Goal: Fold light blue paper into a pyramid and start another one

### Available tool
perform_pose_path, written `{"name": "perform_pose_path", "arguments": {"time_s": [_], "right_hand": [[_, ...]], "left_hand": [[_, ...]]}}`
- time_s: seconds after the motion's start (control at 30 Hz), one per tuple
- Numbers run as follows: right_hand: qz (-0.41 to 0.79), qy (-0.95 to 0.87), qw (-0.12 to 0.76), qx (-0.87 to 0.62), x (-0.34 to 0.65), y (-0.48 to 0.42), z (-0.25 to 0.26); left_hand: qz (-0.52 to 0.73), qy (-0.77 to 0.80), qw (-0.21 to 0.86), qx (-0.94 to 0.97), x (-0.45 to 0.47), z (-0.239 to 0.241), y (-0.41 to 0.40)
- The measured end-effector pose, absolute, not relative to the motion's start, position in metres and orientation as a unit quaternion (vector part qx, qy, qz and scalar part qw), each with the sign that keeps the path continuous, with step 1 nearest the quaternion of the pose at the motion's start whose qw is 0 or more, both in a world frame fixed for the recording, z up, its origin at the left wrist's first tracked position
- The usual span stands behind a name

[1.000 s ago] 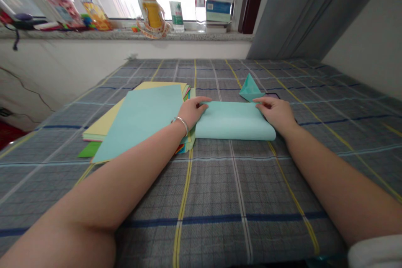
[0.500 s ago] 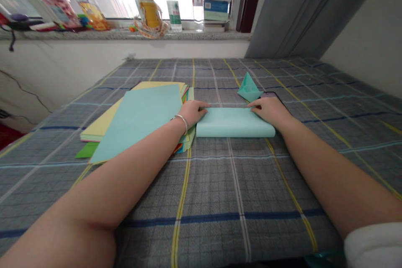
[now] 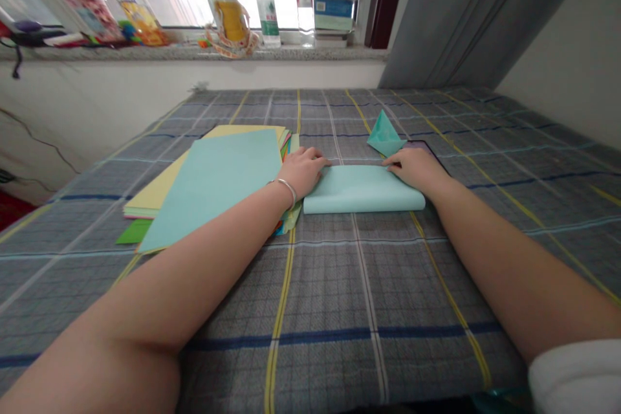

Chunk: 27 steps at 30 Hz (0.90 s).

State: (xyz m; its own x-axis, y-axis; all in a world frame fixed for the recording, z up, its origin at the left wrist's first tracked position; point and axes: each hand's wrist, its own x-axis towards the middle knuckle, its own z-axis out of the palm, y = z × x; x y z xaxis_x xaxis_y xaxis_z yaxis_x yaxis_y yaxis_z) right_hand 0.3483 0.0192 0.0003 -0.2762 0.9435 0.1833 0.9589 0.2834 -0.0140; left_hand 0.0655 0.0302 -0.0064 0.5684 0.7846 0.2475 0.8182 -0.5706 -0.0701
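Note:
A light teal sheet of paper [image 3: 361, 189] lies folded over on the checked bedcover, its rounded fold toward me. My left hand [image 3: 303, 170], a silver bangle on the wrist, rests on the sheet's far left corner with the fingers curled down onto it. My right hand [image 3: 417, 168] presses the far right corner, fingers pinched on the edge. Just beyond the right hand stands a small folded teal paper shape [image 3: 385, 134].
A stack of coloured paper sheets [image 3: 208, 174], teal on top, lies left of the folded sheet. The windowsill [image 3: 194, 52] behind holds bottles, a box and packets. A grey curtain [image 3: 466, 19] hangs at the back right. The checked cover [image 3: 339, 310] stretches toward me.
Both hands have stayed on the far corners. The far edge of the sheet has been drawn toward me, so the folded sheet looks narrower than a second ago. My left fingers slid slightly right.

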Motion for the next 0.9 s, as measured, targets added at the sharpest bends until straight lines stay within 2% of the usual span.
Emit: {"name": "perform_pose_path", "arguments": {"time_s": [0.2, 0.3, 0.7, 0.9], "right_hand": [[-0.053, -0.786, 0.085, -0.61, 0.346, 0.018, 0.001], [-0.05, -0.785, 0.089, -0.611, 0.346, 0.018, 0.001], [-0.051, -0.786, 0.083, -0.611, 0.345, 0.018, 0.001], [-0.046, -0.78, 0.08, -0.619, 0.345, 0.018, 0.001]], "left_hand": [[0.015, -0.339, 0.109, -0.935, 0.077, 0.003, 0.027], [0.015, -0.333, 0.089, -0.939, 0.077, 0.004, 0.027], [-0.029, -0.455, 0.047, -0.889, 0.102, 0.002, -0.016], [0.0, -0.474, 0.047, -0.879, 0.109, -0.004, -0.027]]}}
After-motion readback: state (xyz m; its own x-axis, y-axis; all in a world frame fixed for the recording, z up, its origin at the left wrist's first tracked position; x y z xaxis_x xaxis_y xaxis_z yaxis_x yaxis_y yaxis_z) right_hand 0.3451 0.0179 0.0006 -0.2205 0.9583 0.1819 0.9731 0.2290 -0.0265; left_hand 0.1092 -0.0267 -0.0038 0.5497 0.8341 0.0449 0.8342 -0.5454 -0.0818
